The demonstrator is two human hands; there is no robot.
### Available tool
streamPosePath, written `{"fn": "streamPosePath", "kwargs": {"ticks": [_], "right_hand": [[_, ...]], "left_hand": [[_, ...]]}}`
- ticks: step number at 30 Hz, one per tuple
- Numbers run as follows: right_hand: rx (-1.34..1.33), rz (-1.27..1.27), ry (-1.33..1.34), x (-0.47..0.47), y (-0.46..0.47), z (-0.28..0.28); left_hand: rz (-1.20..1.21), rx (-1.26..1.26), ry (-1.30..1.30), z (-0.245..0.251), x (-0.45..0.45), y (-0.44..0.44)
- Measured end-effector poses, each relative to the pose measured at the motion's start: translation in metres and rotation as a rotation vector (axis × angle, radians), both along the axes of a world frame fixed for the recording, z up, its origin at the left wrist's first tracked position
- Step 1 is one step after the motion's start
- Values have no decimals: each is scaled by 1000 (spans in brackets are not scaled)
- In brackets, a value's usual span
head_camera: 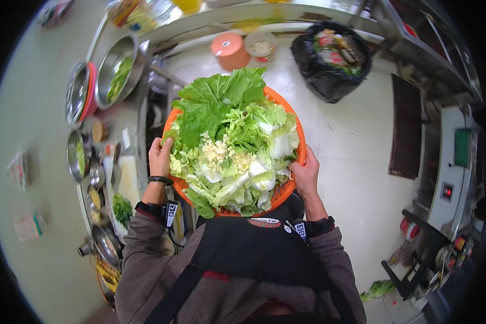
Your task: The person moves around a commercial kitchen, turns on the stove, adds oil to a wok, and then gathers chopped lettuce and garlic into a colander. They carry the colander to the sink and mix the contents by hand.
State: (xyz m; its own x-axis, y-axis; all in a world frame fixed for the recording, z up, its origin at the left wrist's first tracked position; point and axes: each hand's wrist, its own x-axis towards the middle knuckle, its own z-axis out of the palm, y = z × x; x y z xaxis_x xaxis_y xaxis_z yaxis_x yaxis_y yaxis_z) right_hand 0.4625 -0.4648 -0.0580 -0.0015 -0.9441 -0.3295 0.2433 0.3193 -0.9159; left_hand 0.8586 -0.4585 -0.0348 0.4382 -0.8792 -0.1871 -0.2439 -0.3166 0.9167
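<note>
An orange perforated plastic basket (278, 198) is held up in front of my body, one hand at each side. My left hand (160, 156) grips its left rim, with the thumb over the edge against the leaves. On the right rim, my right hand (305, 169) is closed in the same way. Large green leaves (218, 93) lie at the far side of the basket. Cut napa cabbage (235, 188) fills the near and right parts. A pale chopped heap (220, 154), which looks like minced garlic, sits on the middle of the greens.
At the left, a counter bears a steel bowl of greens (135, 77), a cutting board (128, 174) and a knife (116, 170). On the floor ahead stand a pink lidded tub (230, 50) and a black-bagged bin (324, 83). A dark mat (405, 125) and steel equipment (449, 178) are at the right.
</note>
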Motion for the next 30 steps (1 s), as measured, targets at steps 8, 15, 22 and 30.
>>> {"fn": "streamPosePath", "kwargs": {"ticks": [8, 15, 22, 30], "right_hand": [[-141, -349, -51, 15, 47, 31], [-241, -384, -15, 28, 67, 44], [-366, -580, 52, 58, 100, 50], [-510, -629, 62, 61, 101, 33]], "left_hand": [[-293, -96, -36, 23, -5, -73], [-398, -195, 99, 1, -6, -111], [-655, -322, -79, 9, -11, -156], [-712, -466, -3, 18, -16, -168]]}}
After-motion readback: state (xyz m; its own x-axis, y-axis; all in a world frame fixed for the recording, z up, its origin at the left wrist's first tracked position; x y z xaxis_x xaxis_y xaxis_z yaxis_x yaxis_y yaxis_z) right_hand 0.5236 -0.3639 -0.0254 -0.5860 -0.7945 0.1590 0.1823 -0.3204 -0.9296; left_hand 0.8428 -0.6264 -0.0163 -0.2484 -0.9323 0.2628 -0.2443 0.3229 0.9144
